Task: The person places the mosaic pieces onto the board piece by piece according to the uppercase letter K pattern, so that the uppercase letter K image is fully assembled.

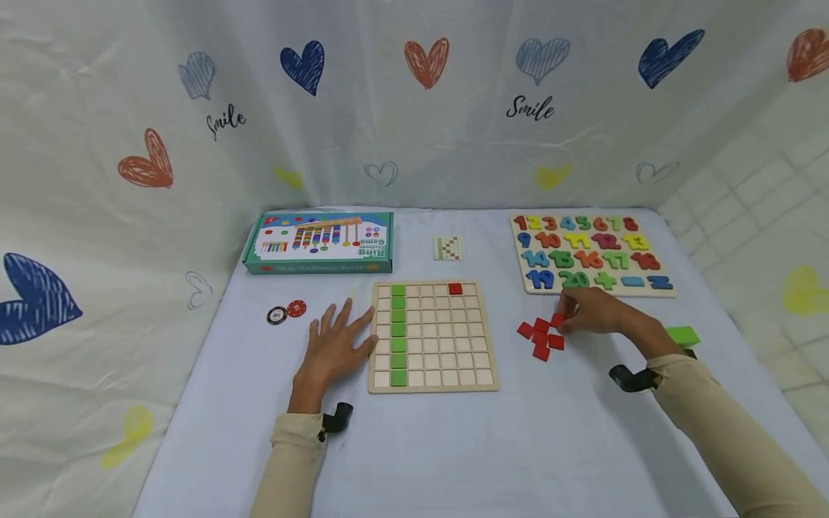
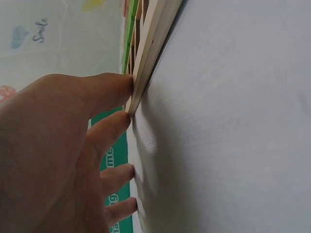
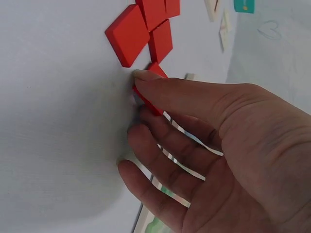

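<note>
A wooden grid board (image 1: 434,389) lies mid-table with one column of green tiles (image 1: 398,331) and a single red tile (image 1: 455,288) in its top row. My left hand (image 1: 337,344) lies flat with fingers spread at the board's left side. In the left wrist view the left hand (image 2: 73,155) has thumb and forefinger touching the board's edge (image 2: 154,46). Loose red tiles (image 1: 540,339) lie right of the board. My right hand (image 1: 573,315) reaches them. The right wrist view shows the right hand (image 3: 146,104) pinching one red tile (image 3: 154,73) by its edges, beside the other red tiles (image 3: 141,26).
A teal game box (image 1: 320,241) sits at the back left, with two poker chips (image 1: 286,311) in front of it. A small pattern card (image 1: 447,248) lies behind the board. A number puzzle (image 1: 660,291) occupies the back right. A green block (image 1: 683,334) lies behind my right wrist.
</note>
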`<state>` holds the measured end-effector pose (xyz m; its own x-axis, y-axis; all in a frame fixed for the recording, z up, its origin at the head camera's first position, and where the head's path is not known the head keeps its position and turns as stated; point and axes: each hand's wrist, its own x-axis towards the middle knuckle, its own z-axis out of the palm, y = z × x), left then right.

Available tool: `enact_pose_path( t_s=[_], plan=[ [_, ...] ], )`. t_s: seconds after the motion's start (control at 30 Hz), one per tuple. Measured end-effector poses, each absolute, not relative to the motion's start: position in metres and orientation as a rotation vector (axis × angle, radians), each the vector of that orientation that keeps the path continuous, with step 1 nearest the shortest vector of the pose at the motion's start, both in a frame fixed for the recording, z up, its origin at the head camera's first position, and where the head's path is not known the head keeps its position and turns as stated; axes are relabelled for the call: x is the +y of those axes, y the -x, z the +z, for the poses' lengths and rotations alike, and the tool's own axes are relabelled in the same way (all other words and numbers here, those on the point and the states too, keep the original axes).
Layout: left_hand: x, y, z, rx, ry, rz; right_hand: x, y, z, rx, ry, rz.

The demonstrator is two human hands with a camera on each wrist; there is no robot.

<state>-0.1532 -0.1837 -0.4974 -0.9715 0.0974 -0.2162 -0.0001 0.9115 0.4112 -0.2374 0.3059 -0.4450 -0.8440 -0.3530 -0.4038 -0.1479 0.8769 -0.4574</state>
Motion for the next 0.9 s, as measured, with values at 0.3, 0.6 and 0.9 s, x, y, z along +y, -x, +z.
enact_pose_path(
  t_s=[0.3, 0.6, 0.9],
  plan=[
    [-0.181, 0.157, -0.494, 2.849, -0.099, 0.625, 0.293, 0.238, -0.425, 2.595, 0.418, -0.660],
    [-0.184, 0.149, -0.500, 2.845, -0.104, 0.624, 0.223, 0.238, -0.441, 2.654, 0.570, -0.865],
    [-0.184, 0.153, -0.500, 2.848, -0.117, 0.621, 0.149, 0.252, -0.462, 2.626, 0.744, -1.056]
  ],
)
